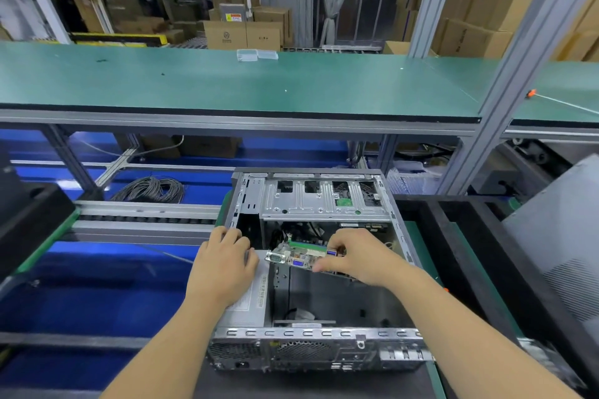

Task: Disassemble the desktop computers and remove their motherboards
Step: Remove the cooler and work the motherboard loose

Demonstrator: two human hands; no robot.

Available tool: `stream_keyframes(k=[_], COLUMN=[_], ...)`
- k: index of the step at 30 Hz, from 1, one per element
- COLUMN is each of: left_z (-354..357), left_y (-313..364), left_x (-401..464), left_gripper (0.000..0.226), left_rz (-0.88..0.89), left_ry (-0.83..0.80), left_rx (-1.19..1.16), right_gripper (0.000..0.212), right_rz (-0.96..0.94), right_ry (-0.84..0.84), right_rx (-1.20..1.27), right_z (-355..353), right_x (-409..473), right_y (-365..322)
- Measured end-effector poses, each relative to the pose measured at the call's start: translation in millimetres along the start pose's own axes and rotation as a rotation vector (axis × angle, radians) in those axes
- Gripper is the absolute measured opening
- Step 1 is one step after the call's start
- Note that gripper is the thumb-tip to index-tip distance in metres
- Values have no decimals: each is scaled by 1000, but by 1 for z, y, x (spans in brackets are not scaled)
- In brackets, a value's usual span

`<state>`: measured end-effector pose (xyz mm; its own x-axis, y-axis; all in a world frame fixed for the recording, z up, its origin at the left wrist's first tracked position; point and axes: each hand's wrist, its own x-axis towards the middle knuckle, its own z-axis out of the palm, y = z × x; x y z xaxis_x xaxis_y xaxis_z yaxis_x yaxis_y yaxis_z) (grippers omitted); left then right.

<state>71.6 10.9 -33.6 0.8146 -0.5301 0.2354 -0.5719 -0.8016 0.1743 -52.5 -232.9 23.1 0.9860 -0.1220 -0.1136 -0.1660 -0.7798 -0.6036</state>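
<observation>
An open grey desktop computer case [317, 334] lies on its side in front of me, rear panel toward me. Its motherboard [298, 256], green with silver and blue rear ports, is tilted up inside the case. My right hand [356, 256] grips the motherboard's near edge by the ports, fingers curled over it. My left hand [223, 266] rests palm down with relaxed fingers on the silver power supply [252, 304] at the case's left side. A silver drive cage [324, 201] spans the far end of the case.
The case sits on a green-edged pallet [421, 243]. A grey side panel [560, 236] leans at the right behind black foam dividers [453, 236]. A green shelf [227, 81] runs above with a small clear box [256, 54]. Coiled cable [152, 189] lies below left.
</observation>
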Motion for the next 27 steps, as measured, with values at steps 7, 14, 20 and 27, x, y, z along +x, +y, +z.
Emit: stream_keyframes(k=[7,14,20,27], left_z=[2,-1,-7,-10], left_y=[-2,0,2,3], left_x=[0,-1,0,-1], left_gripper=[25,23,16,10], left_rz=[9,13,-9,-16], left_ry=[21,19,-12,-7], left_rx=[-16,-9,-74,-128], right_gripper=[75,61,57,67], right_rz=[39,89,80,121], right_ry=[-74,2,83,-53], right_rx=[-13,167,321,174], right_z=[1,-1,3,4], right_x=[3,-2,6,7], right_y=[-2,-10,-43,-42])
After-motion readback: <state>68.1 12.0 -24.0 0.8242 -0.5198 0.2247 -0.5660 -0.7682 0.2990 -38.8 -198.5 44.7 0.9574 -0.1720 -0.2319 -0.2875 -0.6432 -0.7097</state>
